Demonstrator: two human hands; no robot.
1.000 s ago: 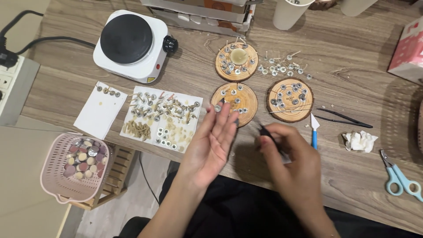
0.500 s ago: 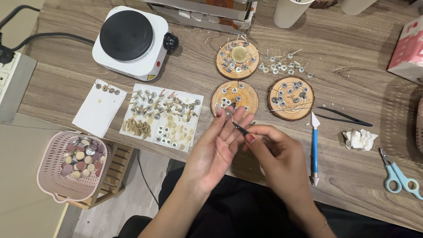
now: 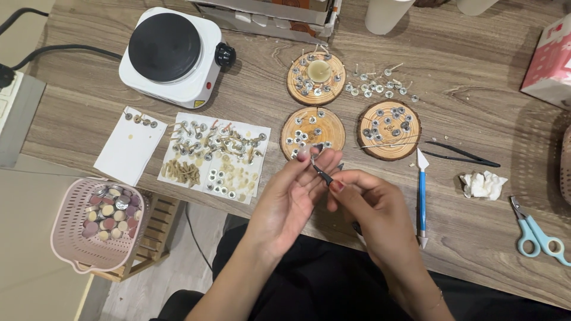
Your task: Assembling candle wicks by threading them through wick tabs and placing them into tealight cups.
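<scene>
My left hand (image 3: 291, 199) is raised over the table's near edge, fingertips pinching a small metal wick base (image 3: 311, 156). My right hand (image 3: 372, 208) grips thin black tweezers (image 3: 323, 173), whose tips meet that small piece at my left fingertips. Just beyond my fingers lies a round wood slice (image 3: 312, 128) dotted with metal wick bases. Two more wood slices carry wick bases: one to the right (image 3: 389, 122), and one behind (image 3: 316, 76) with a pale wax disc in its middle.
A white hot plate (image 3: 169, 50) stands at back left. Paper sheets (image 3: 214, 157) with wick pieces lie left of my hands. A pink basket (image 3: 98, 223) hangs off the left. A blue-handled tool (image 3: 422, 193), second tweezers (image 3: 461, 156), crumpled tissue (image 3: 483, 184) and blue scissors (image 3: 535, 235) lie right.
My right hand came in from the right and brought the tweezers' tips to the small metal piece at my left fingertips. My left hand's fingers closed on that piece.
</scene>
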